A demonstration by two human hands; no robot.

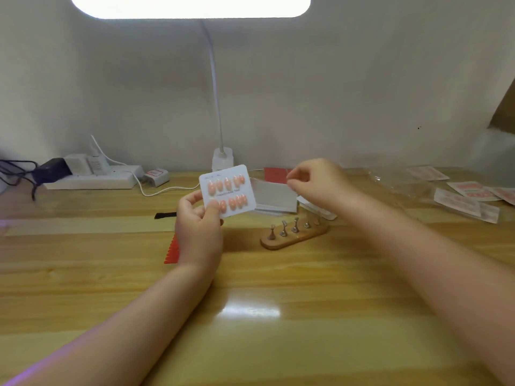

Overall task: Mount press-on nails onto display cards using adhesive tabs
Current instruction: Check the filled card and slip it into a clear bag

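Writing: the card [227, 190] carries a faint printed line between its two nail rows and small marks along its top edge; neither can be read. Packets [471, 197] at right show red print, blurred, unreadable. Small white box [156, 176] near the power strip has a red label, also illegible.

Card: white, rounded corners, held up above the worktop [278, 316], tilted slightly. Two rows of pink nails [226, 184] stuck on it, four or five per row; lower left nail partly hidden by the thumb.

Left hand [199, 232]: pinches the card at its lower left corner, thumb on the front face, fingers curled behind.

Right hand [315, 181]: raised just right of the card, not touching it. Thumb and forefinger tips pressed together; whether anything is pinched between them I cannot tell. Other fingers curled.

Below and between the hands, on the worktop: wooden stand [295, 237] with five small metal holders, lying at a slant. Behind it a stack of blank cards [274, 197], a red sheet [274, 174] beyond that.

Red nail strip [172, 249] lies flat, partly under the left wrist. Small black item [165, 215] left of the left hand.

Rear: lamp [216, 87] with white gooseneck, lit head at top. Power strip [92, 178] at back left with plugs and a white cable. Clear plastic wrap [401, 181] lies near the packets
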